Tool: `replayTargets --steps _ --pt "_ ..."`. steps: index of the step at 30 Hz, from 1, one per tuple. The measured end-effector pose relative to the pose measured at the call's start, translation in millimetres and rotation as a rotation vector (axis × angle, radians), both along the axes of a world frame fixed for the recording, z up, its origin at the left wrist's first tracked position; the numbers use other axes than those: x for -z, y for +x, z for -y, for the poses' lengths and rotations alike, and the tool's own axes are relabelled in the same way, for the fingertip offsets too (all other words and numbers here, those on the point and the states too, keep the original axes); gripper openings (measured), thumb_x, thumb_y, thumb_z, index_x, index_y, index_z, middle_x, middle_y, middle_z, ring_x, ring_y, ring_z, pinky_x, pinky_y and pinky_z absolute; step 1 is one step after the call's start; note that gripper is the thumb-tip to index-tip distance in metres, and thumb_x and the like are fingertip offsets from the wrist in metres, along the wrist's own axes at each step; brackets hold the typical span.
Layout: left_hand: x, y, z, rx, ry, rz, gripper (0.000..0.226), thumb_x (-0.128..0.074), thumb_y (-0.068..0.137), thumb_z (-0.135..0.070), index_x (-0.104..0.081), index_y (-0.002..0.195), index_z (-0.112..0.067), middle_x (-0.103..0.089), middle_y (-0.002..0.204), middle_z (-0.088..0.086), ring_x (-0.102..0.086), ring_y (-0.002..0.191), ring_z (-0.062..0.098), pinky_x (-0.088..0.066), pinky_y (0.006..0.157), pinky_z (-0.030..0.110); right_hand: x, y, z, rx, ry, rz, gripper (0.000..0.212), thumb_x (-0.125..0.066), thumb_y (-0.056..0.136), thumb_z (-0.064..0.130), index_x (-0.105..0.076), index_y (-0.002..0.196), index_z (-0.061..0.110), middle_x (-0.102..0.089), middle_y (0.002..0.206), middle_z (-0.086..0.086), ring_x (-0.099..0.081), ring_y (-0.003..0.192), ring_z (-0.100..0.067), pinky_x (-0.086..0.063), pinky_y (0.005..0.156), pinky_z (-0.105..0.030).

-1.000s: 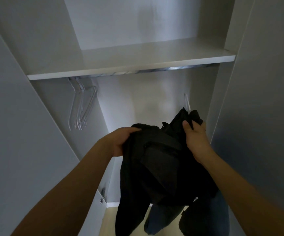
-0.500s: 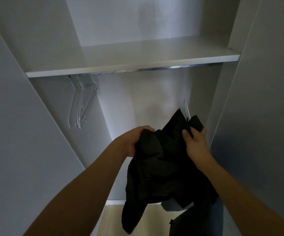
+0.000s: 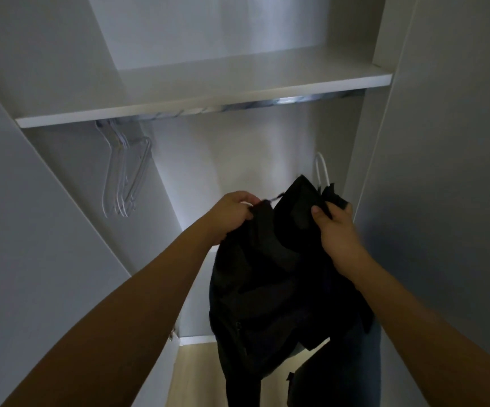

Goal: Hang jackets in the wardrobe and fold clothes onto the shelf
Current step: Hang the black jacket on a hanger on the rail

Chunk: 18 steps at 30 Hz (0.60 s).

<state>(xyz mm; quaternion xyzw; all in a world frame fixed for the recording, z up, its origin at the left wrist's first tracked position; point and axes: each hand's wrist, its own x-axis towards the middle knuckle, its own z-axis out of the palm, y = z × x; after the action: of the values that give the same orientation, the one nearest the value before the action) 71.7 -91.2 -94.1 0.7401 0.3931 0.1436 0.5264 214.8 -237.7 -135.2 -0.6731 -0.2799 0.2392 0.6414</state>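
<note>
The fingers of the left hand point(image 3: 233, 214) are curled tight on a bunched edge of the black jacket point(image 3: 279, 277), and the right hand point(image 3: 336, 230) pinches the other side of the collar, thumb laid over the cloth beside the white hook of a hanger point(image 3: 321, 168) that pokes out above the fabric. Compared with a second ago, the left hand has shifted its hold from the jacket's flank up to the top edge, and both hands have risen and spread slightly, so the jacket now hangs open between them, its lower part trailing toward the floor. That suggests the person is settling the shoulders onto the hanger; whether the hanger sits fully inside cannot be told. The jacket is held in front of the open wardrobe, below the metal rail point(image 3: 267, 102) and not yet on it. A cluster of clear hangers point(image 3: 126, 174) hangs at the rail's left end, under the white shelf point(image 3: 208, 104). Hooking onto the rail likely comes next.
</note>
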Motion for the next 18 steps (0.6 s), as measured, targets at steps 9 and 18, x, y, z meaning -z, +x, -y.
replayTargets --steps 9,18 --pt "-3.1 -11.9 11.4 -0.093 -0.130 0.199 0.029 -0.052 0.077 -0.047 -0.059 0.070 -0.020 -0.049 0.072 -0.002 -0.049 0.066 0.014 -0.042 0.066 0.027 4.6 -8.7 -4.1 0.018 0.013 0.006 0.009 -0.050 0.100 0.029 -0.058 0.098 0.030 -0.030 0.135 0.008 -0.050 0.105 -0.011 -0.037 0.096 -0.020" --pt "3.0 -19.1 3.8 0.009 0.085 0.152 0.023 -0.047 0.097 -0.010 -0.065 0.104 -0.022 -0.066 0.096 0.001 -0.060 0.091 0.014 -0.046 0.078 0.022 0.3 -17.6 -1.5 0.007 0.050 0.026 0.020 -0.050 0.100 0.024 -0.058 0.084 0.034 -0.031 0.130 0.005 -0.048 0.092 0.001 -0.039 0.086 -0.011"
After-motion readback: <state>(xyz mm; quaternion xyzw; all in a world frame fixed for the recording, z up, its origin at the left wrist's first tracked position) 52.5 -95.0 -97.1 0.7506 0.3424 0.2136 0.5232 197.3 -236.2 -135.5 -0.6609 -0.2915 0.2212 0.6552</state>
